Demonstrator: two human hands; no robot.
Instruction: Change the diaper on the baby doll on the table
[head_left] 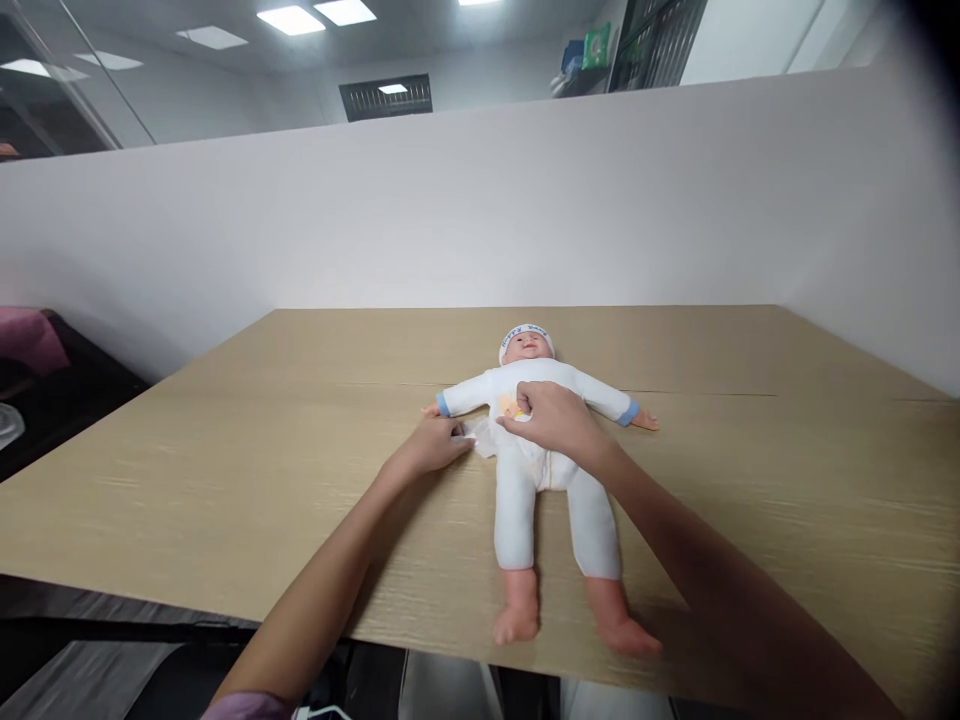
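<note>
A baby doll (517, 500) in a white suit with blue cuffs and a white cap lies on its back on the wooden table (225, 480), feet toward me. My right hand (551, 415) rests on the doll's chest, fingers curled and pinching the suit's front. My left hand (435, 445) sits at the doll's left side, fingers closed on a flap of white cloth (478, 435) by its waist. Both forearms reach in from the near edge.
A white partition wall (480, 220) rises behind and to the right of the table. A dark surface with a pink item (30, 340) lies at the far left. The table's near edge (420, 650) runs just under the doll's feet.
</note>
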